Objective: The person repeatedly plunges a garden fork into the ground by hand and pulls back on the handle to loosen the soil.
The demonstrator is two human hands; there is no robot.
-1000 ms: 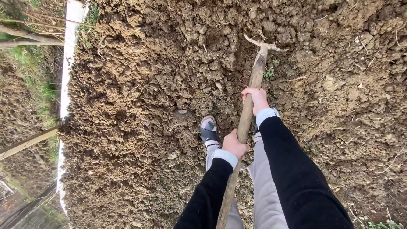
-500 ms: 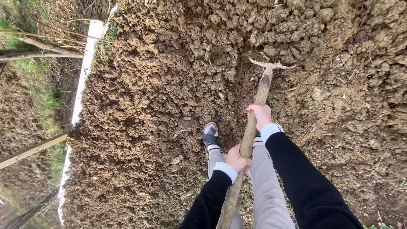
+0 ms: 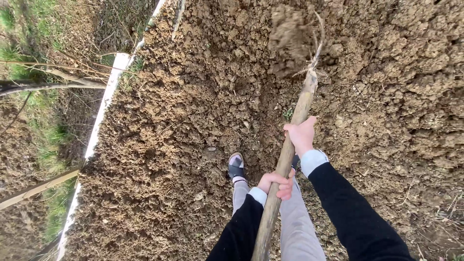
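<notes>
Hands both wrapped around wooden handle (image 3: pixel 290 145), right hand (image 3: pixel 301 135) ahead of left hand (image 3: pixel 276 183), soil-laden head (image 3: pixel 290 41) beyond.

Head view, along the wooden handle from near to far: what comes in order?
Left hand gripping the wooden handle → right hand higher up it → tool head, blurred, carrying a clod of soil above the dug earth.

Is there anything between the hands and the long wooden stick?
No. The left hand and the right hand are both wrapped straight around the wooden handle, with nothing in between.
</notes>
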